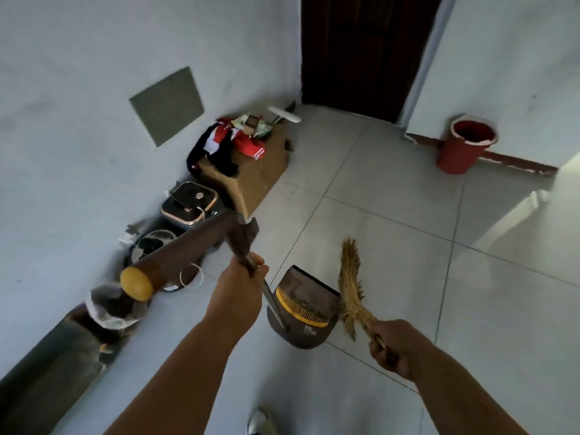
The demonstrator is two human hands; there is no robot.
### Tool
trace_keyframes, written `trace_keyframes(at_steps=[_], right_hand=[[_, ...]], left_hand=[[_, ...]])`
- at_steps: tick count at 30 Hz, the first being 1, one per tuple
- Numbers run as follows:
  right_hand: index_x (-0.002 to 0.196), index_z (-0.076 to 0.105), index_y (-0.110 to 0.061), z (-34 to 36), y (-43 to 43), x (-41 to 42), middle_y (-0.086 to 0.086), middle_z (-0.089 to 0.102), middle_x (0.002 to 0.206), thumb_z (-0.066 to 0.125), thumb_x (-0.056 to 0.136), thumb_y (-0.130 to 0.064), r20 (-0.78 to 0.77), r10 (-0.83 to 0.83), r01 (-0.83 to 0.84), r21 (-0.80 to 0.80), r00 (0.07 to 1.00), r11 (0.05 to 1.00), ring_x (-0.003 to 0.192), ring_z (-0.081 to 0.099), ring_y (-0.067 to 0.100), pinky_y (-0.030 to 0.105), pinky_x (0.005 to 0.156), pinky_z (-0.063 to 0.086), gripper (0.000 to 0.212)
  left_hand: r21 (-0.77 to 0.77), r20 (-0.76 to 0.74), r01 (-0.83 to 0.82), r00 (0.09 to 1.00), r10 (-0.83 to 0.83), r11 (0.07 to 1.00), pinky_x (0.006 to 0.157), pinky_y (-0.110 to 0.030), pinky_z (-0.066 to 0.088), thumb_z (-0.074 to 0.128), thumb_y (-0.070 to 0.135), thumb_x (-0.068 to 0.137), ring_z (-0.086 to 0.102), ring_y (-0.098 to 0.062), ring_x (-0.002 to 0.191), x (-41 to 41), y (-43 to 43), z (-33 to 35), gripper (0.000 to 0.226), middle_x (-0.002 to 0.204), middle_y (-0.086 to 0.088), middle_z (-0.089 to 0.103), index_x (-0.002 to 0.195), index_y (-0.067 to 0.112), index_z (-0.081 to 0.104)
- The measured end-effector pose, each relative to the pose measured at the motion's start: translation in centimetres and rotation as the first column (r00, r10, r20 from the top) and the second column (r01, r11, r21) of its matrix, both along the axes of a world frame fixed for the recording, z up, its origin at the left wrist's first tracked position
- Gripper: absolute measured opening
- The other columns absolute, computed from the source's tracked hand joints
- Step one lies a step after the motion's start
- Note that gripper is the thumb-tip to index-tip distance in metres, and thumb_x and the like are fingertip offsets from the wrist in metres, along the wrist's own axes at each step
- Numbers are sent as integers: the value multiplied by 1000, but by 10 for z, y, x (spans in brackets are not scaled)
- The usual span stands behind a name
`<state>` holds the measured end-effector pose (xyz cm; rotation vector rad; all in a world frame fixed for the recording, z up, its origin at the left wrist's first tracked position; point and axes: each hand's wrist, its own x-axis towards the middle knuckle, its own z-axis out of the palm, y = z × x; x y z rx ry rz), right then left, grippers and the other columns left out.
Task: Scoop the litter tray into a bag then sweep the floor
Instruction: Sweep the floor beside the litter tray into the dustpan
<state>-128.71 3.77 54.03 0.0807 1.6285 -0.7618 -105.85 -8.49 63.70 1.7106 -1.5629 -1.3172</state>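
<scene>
Dustpan (303,309) hangs low in the middle of the frame, dark with a yellow comb strip across its back, its mouth turned toward the upper part of the frame; whether it touches the tiled floor (392,215) cannot be told. The left hand (243,277) is wrapped tight round the pan's metal handle (273,304), which slants down from the fist to the pan. Above the fist a brown bar (188,249) with a yellow end cap stretches toward the left edge of the frame; how it joins the handle is blurred.

The right hand (390,345), at lower right, clenches the bound stem of a straw brush (351,287). The bristles fan upward and lie against the pan's right edge.

At lower left, along the wall, stands a bin lined with a white bag (110,309). Above it in the frame sit a fan (153,246) and a cardboard box (260,177) topped with red, white and black clothes (229,142). A red bucket (464,146) stands at upper right, against the wall, and a dark door (364,48) fills the upper middle. A shoe (260,419) shows at the bottom edge.
</scene>
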Motion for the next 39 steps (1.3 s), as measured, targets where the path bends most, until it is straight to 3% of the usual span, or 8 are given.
trace_keyframes(at_steps=[6,11,15,20,33,39], right_hand=[[80,52,-2,7,-25,-81,9,47,58,47,96,-7,-24,-240,240,-24,970,971,47,42,14,16,33,34,17],[84,52,0,16,-58,-150,11,48,59,48,95,-6,-36,-446,445,-24,895,895,46,43,16,16,32,34,14],[91,51,1,20,-79,-201,12,46,65,44,96,-3,-15,-571,570,-45,821,820,44,44,15,16,31,31,9],[88,49,1,19,-107,-287,14,46,69,43,94,1,-3,-660,658,-69,751,749,49,46,17,16,33,32,9],[88,51,1,23,-193,-544,13,48,67,44,93,0,23,-696,695,-70,718,715,48,48,16,17,34,35,8],[89,49,1,25,-247,-656,11,46,60,43,91,3,65,-745,747,-99,664,658,41,45,15,16,32,33,6]], left_hand=[[-110,94,311,949,-302,944,85,-39,54,52,25,98,60,-16,84,-123,-71,4,6,88,4,61,93,28,53],[-172,186,552,832,-523,816,68,-30,47,50,28,99,59,-16,73,-229,-145,12,8,78,2,59,101,21,53],[-226,236,665,746,-622,712,67,-29,46,49,29,100,58,-16,72,-311,-188,25,11,78,3,58,105,20,53],[-274,305,731,682,-665,625,58,-25,39,49,31,99,55,-11,67,-431,-232,34,13,78,2,57,104,19,52],[-312,330,730,683,-651,607,53,-23,39,50,30,99,57,-10,67,-699,-330,50,13,76,1,58,104,19,52],[-341,392,784,620,-680,519,56,-27,43,49,31,99,58,-12,69,-826,-381,56,14,80,0,59,106,18,51]])
